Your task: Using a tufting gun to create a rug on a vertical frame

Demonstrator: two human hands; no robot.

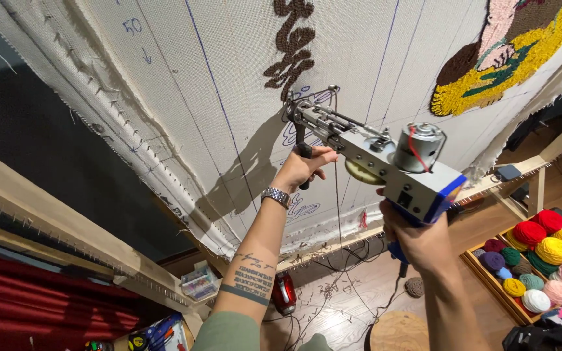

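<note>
I hold a grey tufting gun (375, 156) with a silver motor up against a stretched white cloth (190, 84). Its needle tip (292, 107) touches the cloth just below a line of brown tufted yarn (289, 49). My left hand (304, 166), with a metal watch on the wrist, grips the gun's black front handle. My right hand (417, 237) is closed around the blue rear grip. A dark yarn strand hangs down from the gun.
The cloth is pinned on a wooden frame (47, 221). A finished yellow, green and pink tufted patch (508, 58) sits at upper right. A wooden tray of several coloured yarn balls (541, 266) stands on the floor at right; cables and yarn scraps lie below.
</note>
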